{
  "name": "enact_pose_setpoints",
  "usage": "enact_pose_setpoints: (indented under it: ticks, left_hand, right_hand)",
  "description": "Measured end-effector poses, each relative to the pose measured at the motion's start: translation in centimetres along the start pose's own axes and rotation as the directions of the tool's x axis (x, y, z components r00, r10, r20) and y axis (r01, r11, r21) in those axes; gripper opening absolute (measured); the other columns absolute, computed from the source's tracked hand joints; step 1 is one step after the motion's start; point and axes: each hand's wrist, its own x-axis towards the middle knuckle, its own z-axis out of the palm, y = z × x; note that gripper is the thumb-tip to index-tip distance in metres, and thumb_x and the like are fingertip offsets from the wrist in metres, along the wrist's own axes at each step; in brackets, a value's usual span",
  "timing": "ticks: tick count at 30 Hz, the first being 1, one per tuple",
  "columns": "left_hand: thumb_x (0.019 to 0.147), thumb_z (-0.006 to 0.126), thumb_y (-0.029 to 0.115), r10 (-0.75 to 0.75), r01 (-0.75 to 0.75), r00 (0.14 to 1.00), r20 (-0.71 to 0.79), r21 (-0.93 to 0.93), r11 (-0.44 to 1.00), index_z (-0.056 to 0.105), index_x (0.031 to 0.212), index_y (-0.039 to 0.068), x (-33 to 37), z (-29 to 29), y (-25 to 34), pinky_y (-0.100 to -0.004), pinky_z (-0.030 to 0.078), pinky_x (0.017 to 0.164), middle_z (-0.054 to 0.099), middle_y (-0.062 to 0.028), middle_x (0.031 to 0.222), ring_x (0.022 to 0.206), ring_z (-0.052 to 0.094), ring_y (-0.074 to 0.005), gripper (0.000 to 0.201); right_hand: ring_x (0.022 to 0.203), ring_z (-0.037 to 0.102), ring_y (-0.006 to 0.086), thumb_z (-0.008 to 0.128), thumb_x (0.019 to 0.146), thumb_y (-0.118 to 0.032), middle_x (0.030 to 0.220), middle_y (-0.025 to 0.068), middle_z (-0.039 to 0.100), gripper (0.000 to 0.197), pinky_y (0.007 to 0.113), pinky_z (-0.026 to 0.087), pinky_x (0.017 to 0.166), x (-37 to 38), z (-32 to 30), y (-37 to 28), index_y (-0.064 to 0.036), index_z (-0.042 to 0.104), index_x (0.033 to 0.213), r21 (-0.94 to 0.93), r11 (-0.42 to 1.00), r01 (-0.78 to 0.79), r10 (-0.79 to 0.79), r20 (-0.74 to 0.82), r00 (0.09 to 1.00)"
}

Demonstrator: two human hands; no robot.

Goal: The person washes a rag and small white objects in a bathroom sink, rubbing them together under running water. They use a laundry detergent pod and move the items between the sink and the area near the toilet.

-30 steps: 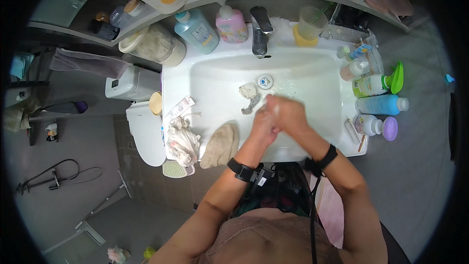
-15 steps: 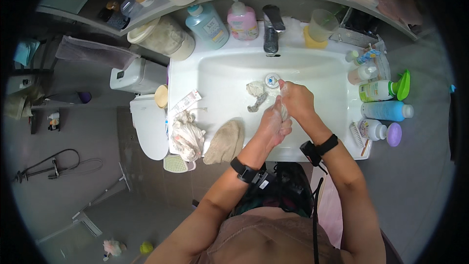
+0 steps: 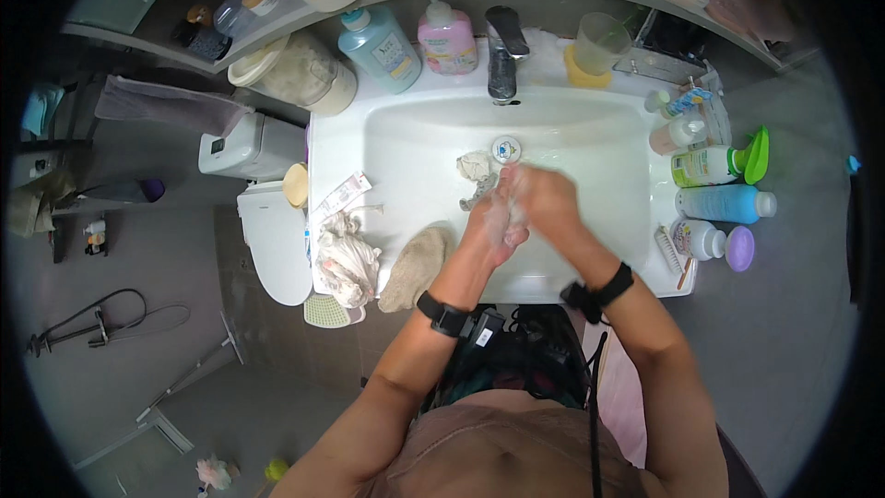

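Observation:
My two hands work close together over the white sink (image 3: 608,166). My left hand (image 3: 495,232) is closed round a small, wet, whitish cloth (image 3: 513,206) with lather on it; most of the cloth is hidden by the fingers. My right hand (image 3: 547,203), smeared by motion, presses against the same cloth with its fingers curled in. Just left of the hands, a crumpled white and grey cloth (image 3: 474,166) lies in the basin, partly behind my left hand. A round drain plug (image 3: 506,149) sits beyond my fingertips.
A black tap (image 3: 502,55) rises at the back beside pink (image 3: 448,41) and blue (image 3: 383,51) pump bottles. Along the right rim stand several bottles (image 3: 719,204) and a brush (image 3: 667,247). A beige cloth (image 3: 415,269) and a crumpled white bag (image 3: 347,263) lie at the left front.
My right hand has moved against my left and is now blurred. Both hands still hold the whitish cloth. The whole view has shifted slightly.

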Motion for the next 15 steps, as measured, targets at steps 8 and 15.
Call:
enact_pose_setpoints:
  ticks: [8, 15]
  left_hand:
    - [0.134, 0.081, 0.057, 0.231, -0.223, 0.972, 0.051, -0.132, 0.966, 0.068, 0.117, 0.014, 4.2, -5.3, 2.8, -0.0317, 0.035, 0.056, 0.058, 0.0049, 0.089, 0.065, 0.045, -0.0105, 0.048]
    - [0.137, 0.075, 0.055, 0.002, 0.026, 0.965, 0.262, -0.104, 0.994, 0.073, 0.153, 0.007, 4.7, -2.4, -3.1, -0.0380, 0.061, 0.069, 0.082, -0.0062, 0.120, 0.083, 0.070, -0.0205, 0.050]
  right_hand:
    - [0.081, 0.084, 0.0302, 0.074, 0.135, -0.054, 0.095, 0.0093, 0.084, 0.043, 0.055, 0.068, 0.078, -0.1, -2.0, -1.5, -0.0112, 0.082, 0.132, 0.642, 0.661, -0.388, 0.352, 0.192, 0.916]
    - [0.099, 0.093, 0.0470, 0.080, 0.122, -0.038, 0.110, 0.0192, 0.095, 0.026, 0.060, 0.073, 0.085, 1.1, -1.0, -0.4, -0.0145, 0.089, 0.130, -0.023, 0.991, -0.131, 0.133, 0.166, 0.977]
